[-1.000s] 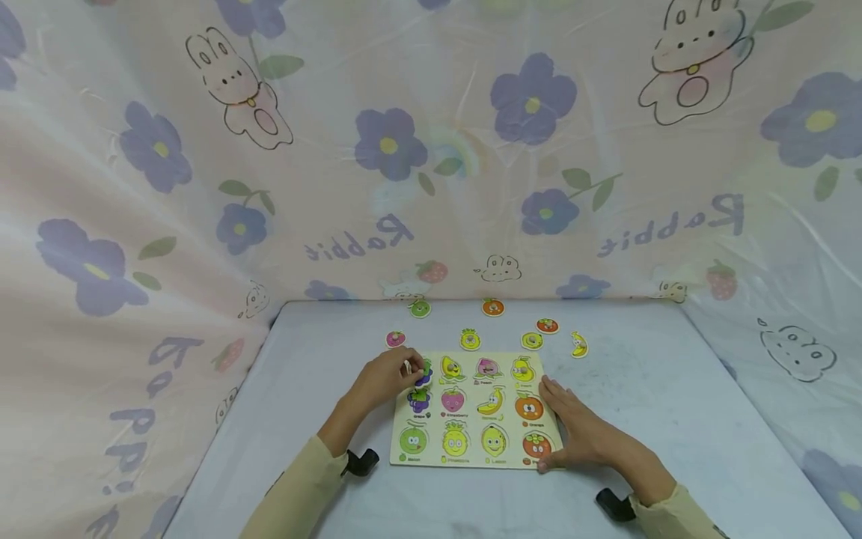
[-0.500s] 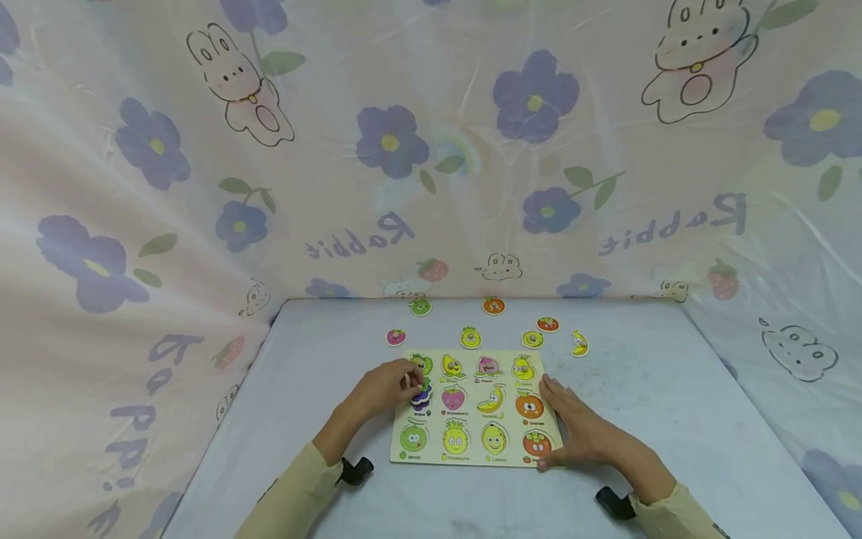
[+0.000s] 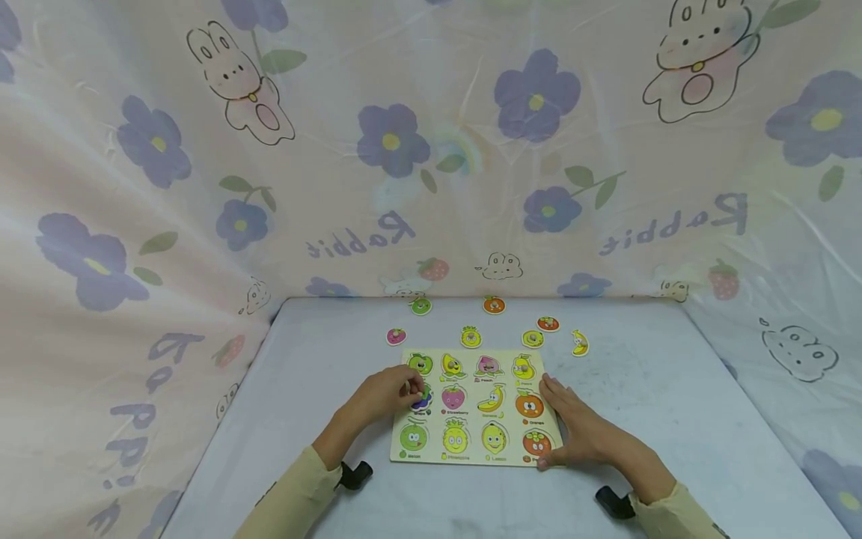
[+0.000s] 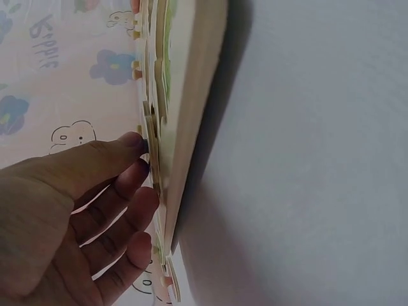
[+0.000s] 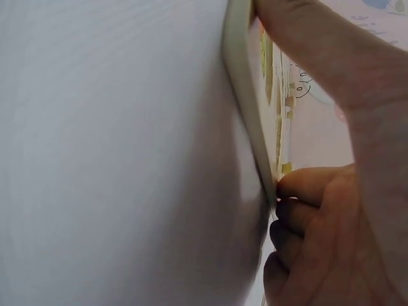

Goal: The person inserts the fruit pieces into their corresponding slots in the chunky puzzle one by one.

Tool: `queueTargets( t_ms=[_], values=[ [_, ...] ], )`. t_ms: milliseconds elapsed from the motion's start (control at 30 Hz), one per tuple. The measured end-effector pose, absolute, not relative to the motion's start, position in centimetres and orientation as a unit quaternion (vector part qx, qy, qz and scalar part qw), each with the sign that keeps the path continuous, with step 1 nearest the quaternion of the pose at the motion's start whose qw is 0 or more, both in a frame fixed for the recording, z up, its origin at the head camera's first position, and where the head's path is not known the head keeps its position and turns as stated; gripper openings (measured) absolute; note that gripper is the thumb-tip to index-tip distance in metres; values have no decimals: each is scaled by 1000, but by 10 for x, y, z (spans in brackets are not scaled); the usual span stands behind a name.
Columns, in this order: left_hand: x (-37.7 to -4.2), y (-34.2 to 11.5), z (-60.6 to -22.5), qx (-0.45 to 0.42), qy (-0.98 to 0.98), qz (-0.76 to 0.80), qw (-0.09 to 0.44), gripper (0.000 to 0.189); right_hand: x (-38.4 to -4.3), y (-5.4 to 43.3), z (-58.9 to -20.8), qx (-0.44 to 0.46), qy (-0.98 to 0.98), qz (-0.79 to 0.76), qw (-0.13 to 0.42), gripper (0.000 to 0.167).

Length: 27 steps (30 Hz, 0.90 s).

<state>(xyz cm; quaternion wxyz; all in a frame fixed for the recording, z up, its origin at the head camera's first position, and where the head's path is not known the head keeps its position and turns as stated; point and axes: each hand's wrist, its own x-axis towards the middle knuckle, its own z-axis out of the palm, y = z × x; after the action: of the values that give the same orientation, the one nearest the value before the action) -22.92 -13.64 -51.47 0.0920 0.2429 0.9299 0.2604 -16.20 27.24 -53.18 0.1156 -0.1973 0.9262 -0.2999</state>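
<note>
A wooden fruit puzzle board (image 3: 471,458) lies flat on the table. With thumb and fingertips, my left hand (image 3: 386,391) pinches a purple grape puzzle piece (image 3: 422,400) over the board's grape picture, at the left of the middle row. In the left wrist view the piece (image 4: 152,137) sits close against the board's face, slightly tilted, and the fingertips hide part of it. My right hand (image 3: 581,429) rests spread along the board's right edge, thumb at the near corner and fingers farther up. Apple (image 3: 420,364), avocado-like (image 3: 452,366), peach (image 3: 488,366) and pear (image 3: 523,367) pieces fill the far row.
Behind the board lie loose pieces: a strawberry (image 3: 396,337), a melon (image 3: 420,306), a pineapple (image 3: 471,337), an orange (image 3: 494,305), a lemon (image 3: 533,339), a red round fruit (image 3: 548,324) and a banana (image 3: 580,343). A printed curtain (image 3: 458,217) encloses the white table.
My left hand has brought the grape piece from over the far-left apple toward me, down onto the grape picture, uncovering the apple. My right hand has stayed at the board's edge.
</note>
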Motion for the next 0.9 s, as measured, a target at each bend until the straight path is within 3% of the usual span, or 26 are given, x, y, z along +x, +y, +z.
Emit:
queueTargets(
  t_ms=[900],
  values=[
    [-227, -130, -514, 207, 946, 239, 74, 13, -163, 274, -537, -199, 931, -286, 108, 149]
  ],
)
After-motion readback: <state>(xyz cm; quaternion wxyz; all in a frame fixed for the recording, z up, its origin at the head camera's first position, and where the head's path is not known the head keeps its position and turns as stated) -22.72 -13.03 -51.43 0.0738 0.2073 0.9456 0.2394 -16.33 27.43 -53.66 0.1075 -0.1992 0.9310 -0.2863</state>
